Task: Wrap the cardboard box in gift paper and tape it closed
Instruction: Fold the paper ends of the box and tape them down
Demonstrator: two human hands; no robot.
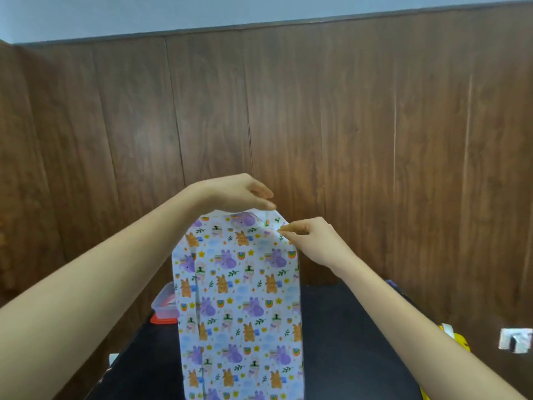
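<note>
At the far left, behind the wrapped shape, a tub with a red lid under it sits on the dark table. In the middle the box stands upright on that table, wholly covered by the printed paper; no cardboard shows, so the body wrap looks done. A lengthwise overlap runs down the left of the near face, though I cannot tell whether tape holds it. What seems left is the top end: its 2 corners are already angled in, and the top flap is only now being folded, with no tape visible there. The bottom end is out of view, so its state is unknown. The left hand reaches in from the left, forearm raised, palm down, fingers pressed together on the top edge of the paper. The right hand comes in lower from the right, wrist bent, thumb and forefinger pinching the paper at the upper right corner, the other fingers curled. Farther right, by the table's edge, lies a yellow item with a white strip, too blurred to name.
</note>
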